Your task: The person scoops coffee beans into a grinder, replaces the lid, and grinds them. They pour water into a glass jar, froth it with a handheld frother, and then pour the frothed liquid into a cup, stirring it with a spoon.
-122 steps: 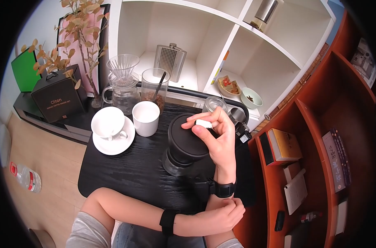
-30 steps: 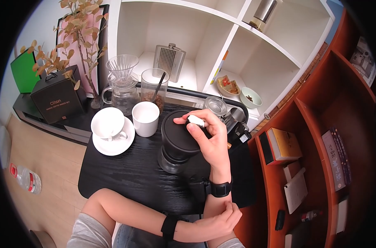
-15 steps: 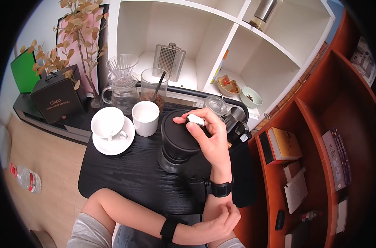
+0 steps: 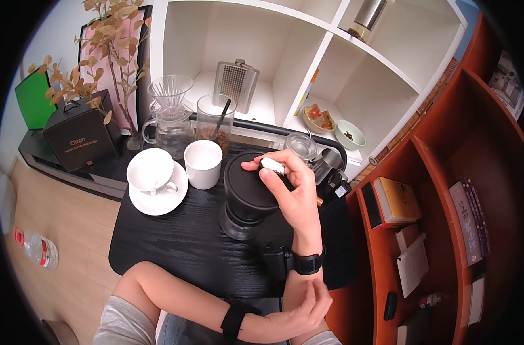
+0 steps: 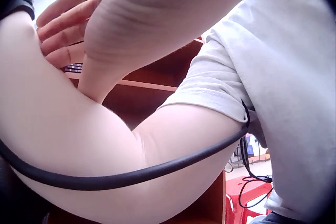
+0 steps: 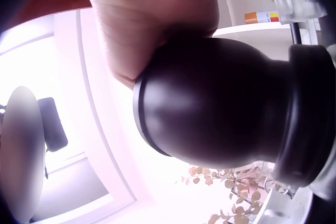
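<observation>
A black coffee grinder (image 4: 251, 190) with a clear base stands on the black table (image 4: 175, 247). My right hand (image 4: 299, 192) is over its top, thumb and fingers pinching a small white-and-black knob (image 4: 272, 167). In the right wrist view, the palm lies close against the grinder's dark rounded body (image 6: 210, 103). My left hand (image 4: 299, 316) crosses over the right forearm, its fingers loosely bent with nothing in them. From the left wrist, the left fingers (image 5: 68, 35) show right at the forearm's skin.
Left of the grinder are a white mug (image 4: 203, 167) and a white cup (image 4: 151, 171) on a saucer (image 4: 158, 202). A glass dripper and server (image 4: 172, 123) and a tall glass of brown bits (image 4: 214, 123) stand behind. A glass jar (image 4: 301, 146) and metal pitcher (image 4: 328, 164) sit back right.
Since the earliest frame, the grinder and my right hand have shifted slightly left. My left hand has slid a little left along the forearm, its fingers lifting and loosening.
</observation>
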`<state>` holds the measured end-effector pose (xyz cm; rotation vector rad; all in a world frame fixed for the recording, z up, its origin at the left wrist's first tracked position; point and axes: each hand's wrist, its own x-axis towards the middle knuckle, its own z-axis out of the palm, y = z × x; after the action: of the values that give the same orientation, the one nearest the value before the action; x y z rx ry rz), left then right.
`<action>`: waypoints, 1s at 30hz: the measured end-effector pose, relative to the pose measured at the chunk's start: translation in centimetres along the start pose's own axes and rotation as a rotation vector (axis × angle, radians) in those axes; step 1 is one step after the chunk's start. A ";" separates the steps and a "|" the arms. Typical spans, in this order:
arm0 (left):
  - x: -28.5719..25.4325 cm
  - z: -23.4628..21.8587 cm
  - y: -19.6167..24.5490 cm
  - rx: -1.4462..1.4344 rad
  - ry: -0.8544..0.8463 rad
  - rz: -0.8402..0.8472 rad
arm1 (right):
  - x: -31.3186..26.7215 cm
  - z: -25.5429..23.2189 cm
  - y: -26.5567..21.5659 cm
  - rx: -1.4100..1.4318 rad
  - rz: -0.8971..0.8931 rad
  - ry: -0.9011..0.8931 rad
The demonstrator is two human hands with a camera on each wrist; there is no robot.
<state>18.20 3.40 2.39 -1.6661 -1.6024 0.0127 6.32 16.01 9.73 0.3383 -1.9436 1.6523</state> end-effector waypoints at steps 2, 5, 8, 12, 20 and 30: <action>-0.1 -0.2 0.1 -0.011 -0.009 0.005 | 0.0 -0.1 0.1 -0.002 -0.003 -0.004; -0.1 -0.5 0.1 -0.025 -0.021 0.011 | 0.0 0.0 -0.1 -0.004 0.001 0.003; -0.1 -0.8 0.0 -0.038 -0.033 0.017 | -0.1 0.1 0.0 -0.004 -0.001 0.010; 0.1 -1.2 -0.8 -0.027 -0.028 0.093 | 0.0 0.1 -0.1 -0.002 0.008 0.013; -0.1 -1.5 -2.1 -0.016 0.189 0.157 | 0.0 0.2 0.0 0.004 0.005 0.016; 0.3 -1.9 -3.6 0.026 0.030 0.169 | 0.0 0.1 -0.1 -0.039 -0.017 0.005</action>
<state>16.27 2.22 5.74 -1.7687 -1.4297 0.0945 6.35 15.92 9.81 0.3346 -1.9605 1.6009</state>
